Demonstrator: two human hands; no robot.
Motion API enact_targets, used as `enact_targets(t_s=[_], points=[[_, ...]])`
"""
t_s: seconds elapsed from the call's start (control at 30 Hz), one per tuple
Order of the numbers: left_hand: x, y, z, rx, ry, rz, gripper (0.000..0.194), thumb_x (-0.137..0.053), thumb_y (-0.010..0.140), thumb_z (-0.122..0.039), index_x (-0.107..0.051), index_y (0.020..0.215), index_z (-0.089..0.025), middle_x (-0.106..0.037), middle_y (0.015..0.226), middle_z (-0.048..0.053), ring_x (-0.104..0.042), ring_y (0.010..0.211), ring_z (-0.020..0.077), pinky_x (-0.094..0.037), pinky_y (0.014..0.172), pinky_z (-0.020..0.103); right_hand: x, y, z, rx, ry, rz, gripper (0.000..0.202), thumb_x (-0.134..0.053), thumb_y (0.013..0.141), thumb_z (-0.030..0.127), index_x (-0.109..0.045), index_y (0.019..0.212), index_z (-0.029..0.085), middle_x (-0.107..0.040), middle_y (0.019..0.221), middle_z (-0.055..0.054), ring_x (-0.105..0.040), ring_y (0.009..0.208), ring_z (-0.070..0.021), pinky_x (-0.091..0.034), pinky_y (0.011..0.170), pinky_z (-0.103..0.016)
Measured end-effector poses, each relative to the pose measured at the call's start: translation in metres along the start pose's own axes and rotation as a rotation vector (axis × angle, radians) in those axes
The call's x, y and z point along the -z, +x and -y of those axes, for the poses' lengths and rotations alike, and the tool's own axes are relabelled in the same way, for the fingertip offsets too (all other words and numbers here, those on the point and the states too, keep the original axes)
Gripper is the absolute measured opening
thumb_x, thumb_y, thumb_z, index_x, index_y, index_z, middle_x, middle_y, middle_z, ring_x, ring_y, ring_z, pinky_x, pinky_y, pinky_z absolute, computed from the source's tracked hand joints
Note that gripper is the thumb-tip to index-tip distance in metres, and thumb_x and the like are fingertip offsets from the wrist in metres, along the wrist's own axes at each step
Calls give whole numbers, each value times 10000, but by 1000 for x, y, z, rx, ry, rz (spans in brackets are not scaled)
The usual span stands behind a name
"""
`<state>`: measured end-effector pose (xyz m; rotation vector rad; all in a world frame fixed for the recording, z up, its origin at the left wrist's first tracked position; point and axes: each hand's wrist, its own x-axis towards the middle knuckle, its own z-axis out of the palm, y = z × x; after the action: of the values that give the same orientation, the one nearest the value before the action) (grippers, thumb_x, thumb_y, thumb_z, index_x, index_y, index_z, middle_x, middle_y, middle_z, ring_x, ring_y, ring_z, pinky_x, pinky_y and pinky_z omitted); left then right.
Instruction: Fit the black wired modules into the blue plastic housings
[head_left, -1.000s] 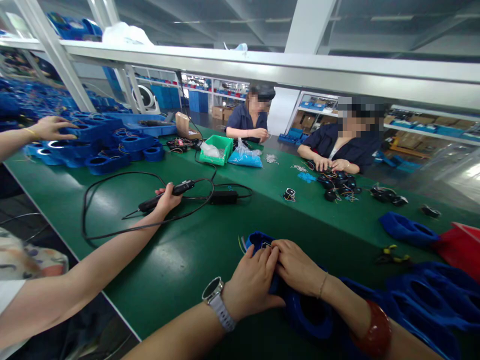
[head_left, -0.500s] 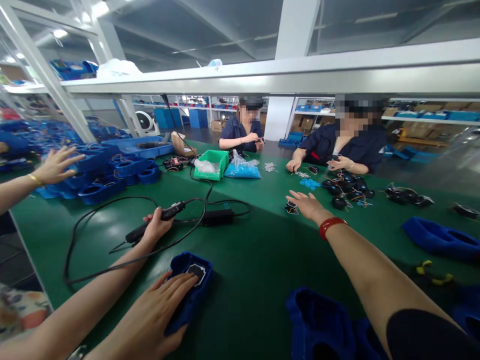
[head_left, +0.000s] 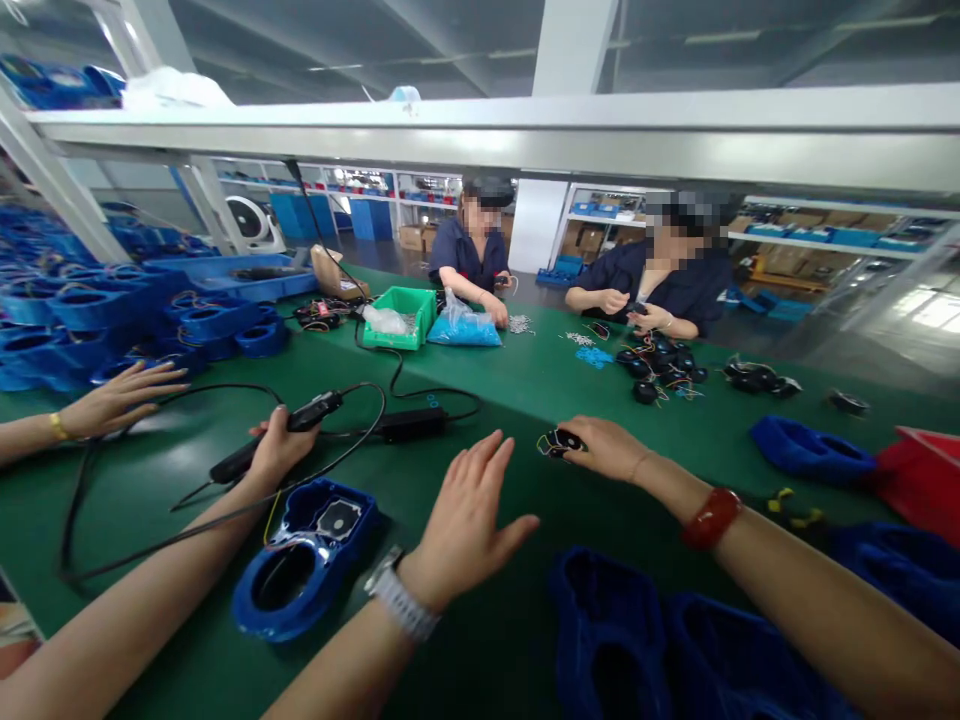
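My left hand (head_left: 465,530), with a watch on its wrist, hangs over the green table with fingers spread and nothing in it. To its right, my right hand (head_left: 611,450), with a red bangle on the wrist, has its fingers round a small black part with thin wires (head_left: 559,443). Left of my left wrist lies a blue housing (head_left: 330,580) with a round opening and a square black-and-white part (head_left: 339,520) set in it. More blue housings (head_left: 611,630) lie near the front edge, below my right hand.
A neighbour's hand (head_left: 277,447) holds a black tool (head_left: 236,460) with a looping cable; their other hand (head_left: 120,400) is beside stacked blue housings. Beyond are a green bin (head_left: 397,335), a blue bag (head_left: 465,325), black parts (head_left: 660,365) and two people. A red bin (head_left: 922,480) stands right.
My left hand has left the blue housing and moved right, now open. My right hand has closed on the small black part and drawn it closer. The view has shifted right.
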<state>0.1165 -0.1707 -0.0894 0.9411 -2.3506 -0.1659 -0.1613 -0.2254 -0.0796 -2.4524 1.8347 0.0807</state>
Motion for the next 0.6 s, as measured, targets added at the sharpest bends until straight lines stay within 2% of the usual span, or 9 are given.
enact_targets(t_s=[0.03,0.07,0.13,0.2,0.3,0.4,0.5,0.6], points=[[-13,15,-11,17,-34,10,806,-616,822,-502,-238,1410,-100,-367,1427,196,-356,1318,299,-349,1070,459,6,-16,15,4,11,-33,347,-583,846,277,-578,1177,172,-618,1152,-109,-581,1052,-243,-447,923,-348],[-22,26,-20,26,-50,17,752,-630,813,-501,-317,1359,-89,-427,1363,197,-404,1270,305,-381,1034,457,13,-33,29,6,18,-58,361,-570,848,264,-565,1196,170,-608,1181,-105,-568,1084,-239,-434,950,-344],[-30,38,-36,22,-59,44,449,-585,865,-440,-499,1157,-110,-543,1175,154,-506,1118,293,-437,936,448,23,-67,51,-10,50,-111,382,-558,851,267,-550,1218,163,-604,1206,-101,-568,1095,-230,-433,968,-345],[-26,36,-47,-33,-74,83,212,-486,933,-357,-558,941,-157,-589,989,86,-555,953,247,-463,837,404,29,-97,64,-47,127,-187,394,-567,849,298,-549,1216,156,-621,1188,-100,-593,1062,-229,-458,954,-362],[-12,15,-60,-185,-247,180,233,-370,986,-293,-535,865,-183,-591,854,22,-557,789,168,-464,743,300,23,-134,74,-110,289,-270,379,-601,829,327,-573,1172,169,-665,1110,-78,-635,986,-222,-501,910,-369],[-7,-12,-69,-298,-432,304,249,-306,1004,-250,-519,897,-176,-599,823,6,-564,734,136,-459,728,253,2,-158,79,-144,364,-257,380,-624,814,305,-587,1172,184,-671,1117,-65,-638,1002,-219,-507,927,-372],[-13,-35,-75,-340,-388,369,213,-342,987,-240,-527,907,-171,-622,829,11,-597,772,154,-462,818,296,-21,-171,79,-140,344,-262,391,-627,812,274,-602,1191,179,-652,1176,-89,-613,1076,-242,-488,974,-412],[-22,-49,-79,-339,-300,364,172,-382,966,-234,-535,924,-166,-637,879,29,-616,832,176,-467,862,341,-35,-178,77,-95,301,-286,374,-601,841,264,-608,1209,197,-643,1193,-98,-604,1096,-246,-487,980,-430]])
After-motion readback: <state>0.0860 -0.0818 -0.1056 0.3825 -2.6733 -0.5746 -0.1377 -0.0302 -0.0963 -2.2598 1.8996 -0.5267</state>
